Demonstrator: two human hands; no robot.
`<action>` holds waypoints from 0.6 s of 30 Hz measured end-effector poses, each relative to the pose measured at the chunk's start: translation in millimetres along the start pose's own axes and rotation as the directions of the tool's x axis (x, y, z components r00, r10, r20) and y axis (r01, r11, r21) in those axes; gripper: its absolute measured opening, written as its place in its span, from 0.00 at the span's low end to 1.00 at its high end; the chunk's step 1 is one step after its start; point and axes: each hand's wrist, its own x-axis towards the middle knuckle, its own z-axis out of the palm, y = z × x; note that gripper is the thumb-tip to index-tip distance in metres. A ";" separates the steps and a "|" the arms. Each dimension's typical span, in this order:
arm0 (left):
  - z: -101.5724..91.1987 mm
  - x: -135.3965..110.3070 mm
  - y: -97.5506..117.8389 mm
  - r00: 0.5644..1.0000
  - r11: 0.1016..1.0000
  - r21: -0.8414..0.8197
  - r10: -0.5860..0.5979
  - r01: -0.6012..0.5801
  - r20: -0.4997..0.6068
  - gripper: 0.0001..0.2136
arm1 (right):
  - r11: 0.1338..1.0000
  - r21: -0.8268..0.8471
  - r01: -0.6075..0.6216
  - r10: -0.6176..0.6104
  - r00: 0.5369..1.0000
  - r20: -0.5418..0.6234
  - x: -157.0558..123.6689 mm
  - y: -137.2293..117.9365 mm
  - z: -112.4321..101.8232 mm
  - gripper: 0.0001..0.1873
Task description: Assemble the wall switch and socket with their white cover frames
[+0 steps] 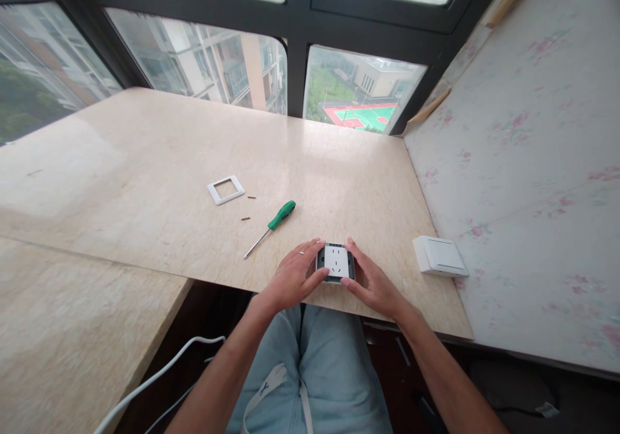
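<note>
Pale-blue cloth trousers (334,363); beyond, at the edge of the glossy, veined surface (363,175), left hand (293,276) and right hand (375,285) grip, pinching a square-faced plastic socket (336,261) from both sides.

Smooth plastic socket (336,261), metal-shafted screwdriver (270,228), 2 metallic screws (245,218), glossy stone-look countertop (349,169)
</note>
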 end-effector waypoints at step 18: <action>1.5 0.3 0.7 0.999 0.999 0.014 -0.032 0.031 0.023 0.31 | 0.997 0.074 -0.012 0.015 0.999 -0.038 -1.2 1.3 4.8 0.39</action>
